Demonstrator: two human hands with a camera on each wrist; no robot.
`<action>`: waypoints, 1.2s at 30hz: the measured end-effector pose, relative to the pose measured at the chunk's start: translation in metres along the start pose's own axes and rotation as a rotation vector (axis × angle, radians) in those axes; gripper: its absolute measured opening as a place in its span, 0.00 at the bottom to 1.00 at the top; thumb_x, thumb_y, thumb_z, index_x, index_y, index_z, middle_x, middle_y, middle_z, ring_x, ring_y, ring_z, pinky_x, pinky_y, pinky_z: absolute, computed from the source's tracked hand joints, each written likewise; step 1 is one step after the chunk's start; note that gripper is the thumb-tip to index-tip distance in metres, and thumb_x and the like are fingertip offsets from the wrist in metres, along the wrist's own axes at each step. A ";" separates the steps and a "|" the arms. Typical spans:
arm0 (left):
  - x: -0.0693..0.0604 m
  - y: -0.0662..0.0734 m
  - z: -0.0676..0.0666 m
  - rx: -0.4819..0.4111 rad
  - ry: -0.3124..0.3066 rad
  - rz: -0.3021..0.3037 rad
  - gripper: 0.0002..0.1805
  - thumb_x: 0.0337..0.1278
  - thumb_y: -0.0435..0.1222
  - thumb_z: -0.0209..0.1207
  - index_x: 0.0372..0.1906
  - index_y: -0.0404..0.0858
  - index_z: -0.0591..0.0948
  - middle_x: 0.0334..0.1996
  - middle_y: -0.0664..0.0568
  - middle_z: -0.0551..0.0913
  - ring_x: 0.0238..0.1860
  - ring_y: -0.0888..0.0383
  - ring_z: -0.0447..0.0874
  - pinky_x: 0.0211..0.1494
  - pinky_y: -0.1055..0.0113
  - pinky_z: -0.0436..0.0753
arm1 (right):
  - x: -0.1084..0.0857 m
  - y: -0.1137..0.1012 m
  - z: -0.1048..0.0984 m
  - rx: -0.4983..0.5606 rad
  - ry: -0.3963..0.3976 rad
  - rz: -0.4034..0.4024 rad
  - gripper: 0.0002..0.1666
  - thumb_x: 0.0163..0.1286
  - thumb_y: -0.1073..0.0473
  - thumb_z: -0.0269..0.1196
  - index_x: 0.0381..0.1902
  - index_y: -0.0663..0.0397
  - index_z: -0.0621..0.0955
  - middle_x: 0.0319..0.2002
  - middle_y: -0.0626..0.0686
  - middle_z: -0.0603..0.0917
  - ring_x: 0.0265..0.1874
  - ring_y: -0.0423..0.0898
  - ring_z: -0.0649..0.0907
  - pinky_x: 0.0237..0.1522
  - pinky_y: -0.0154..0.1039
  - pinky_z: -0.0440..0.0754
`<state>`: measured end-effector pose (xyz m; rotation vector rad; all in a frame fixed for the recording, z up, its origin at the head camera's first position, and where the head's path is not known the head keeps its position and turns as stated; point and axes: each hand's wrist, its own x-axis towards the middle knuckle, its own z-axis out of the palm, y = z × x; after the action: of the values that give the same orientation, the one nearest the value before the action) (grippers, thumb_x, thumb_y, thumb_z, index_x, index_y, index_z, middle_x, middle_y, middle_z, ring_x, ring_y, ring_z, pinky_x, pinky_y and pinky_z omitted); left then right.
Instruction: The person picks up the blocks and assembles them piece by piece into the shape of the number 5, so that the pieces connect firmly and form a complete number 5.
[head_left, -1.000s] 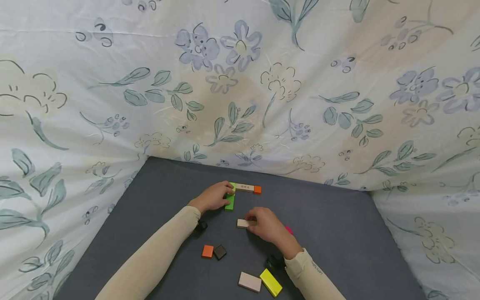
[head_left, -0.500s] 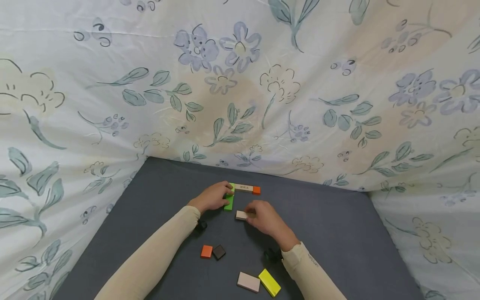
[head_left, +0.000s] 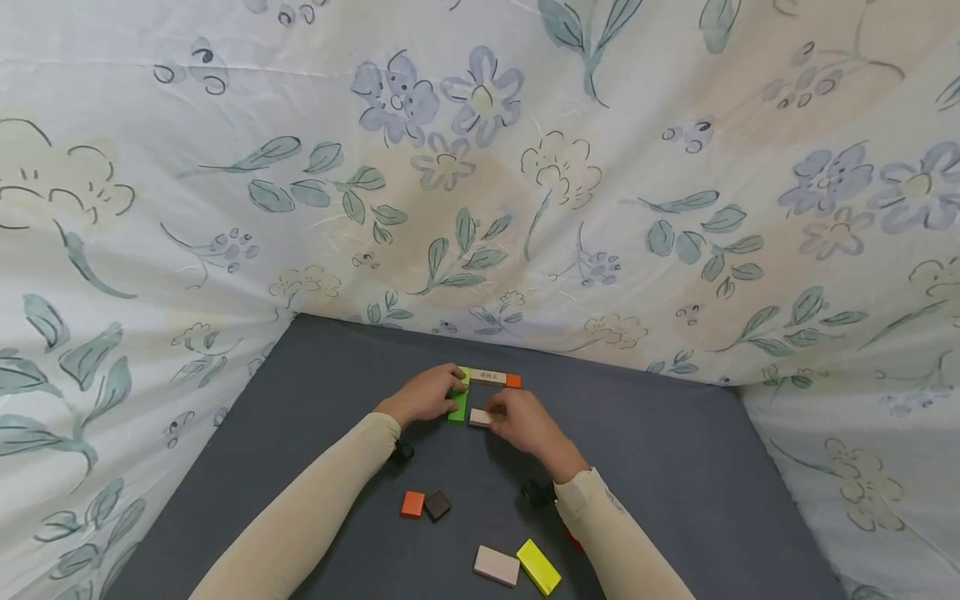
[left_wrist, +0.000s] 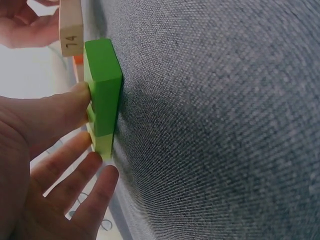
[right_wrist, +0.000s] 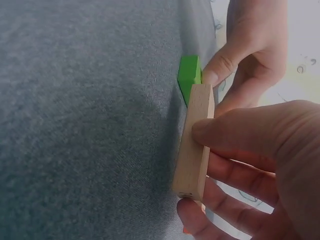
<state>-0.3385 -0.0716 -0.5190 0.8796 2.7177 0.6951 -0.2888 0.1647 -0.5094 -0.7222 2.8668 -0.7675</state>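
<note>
My left hand (head_left: pixel 429 393) rests on a green block (head_left: pixel 458 411), its thumb pressing the side and the fingers mostly straight. A yellow-green block (left_wrist: pixel 104 146) adjoins the green one, by those fingertips. Between thumb and fingers, my right hand (head_left: pixel 525 425) pinches a plain wooden block (head_left: pixel 478 418), which bears a small dark mark on its end in the left wrist view. That block is held just right of the green block's near end. Beyond, a wooden block with printed characters (head_left: pixel 487 377) runs rightward from the green piece to a small orange block (head_left: pixel 513 381).
Nearer on the dark grey cloth (head_left: pixel 330 367) lie an orange block (head_left: pixel 412 504), a dark block (head_left: pixel 437 506), a pale pinkish block (head_left: pixel 497 566) and a yellow block (head_left: pixel 538 567). A red piece (head_left: pixel 574 541) shows partly beside the right sleeve. Floral fabric (head_left: pixel 480 208) surrounds the surface.
My right hand has moved forward and slightly left, bringing the plain wooden block close to the green one. The left hand stays put. A red piece has come into view beside the right sleeve.
</note>
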 end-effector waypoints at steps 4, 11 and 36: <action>0.000 0.001 -0.001 -0.006 0.004 0.008 0.22 0.73 0.34 0.70 0.67 0.35 0.86 0.72 0.45 0.75 0.72 0.44 0.76 0.71 0.50 0.78 | 0.004 0.000 0.002 0.001 -0.014 0.020 0.11 0.72 0.65 0.75 0.51 0.55 0.91 0.48 0.52 0.89 0.47 0.51 0.89 0.50 0.51 0.89; -0.001 0.002 -0.002 -0.022 0.004 -0.012 0.22 0.72 0.33 0.70 0.68 0.35 0.85 0.73 0.45 0.75 0.72 0.44 0.76 0.72 0.50 0.78 | 0.011 0.000 0.004 -0.004 -0.033 0.010 0.11 0.72 0.65 0.74 0.51 0.57 0.92 0.47 0.52 0.89 0.46 0.51 0.89 0.49 0.52 0.89; 0.001 0.002 -0.002 -0.016 0.001 -0.018 0.23 0.73 0.33 0.70 0.68 0.35 0.85 0.74 0.43 0.74 0.74 0.43 0.74 0.73 0.49 0.76 | 0.016 -0.003 0.006 -0.028 -0.048 0.013 0.10 0.72 0.65 0.74 0.50 0.55 0.92 0.43 0.52 0.88 0.40 0.49 0.87 0.45 0.51 0.88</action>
<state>-0.3386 -0.0701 -0.5165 0.8496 2.7138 0.7132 -0.3000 0.1519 -0.5127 -0.7152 2.8419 -0.7000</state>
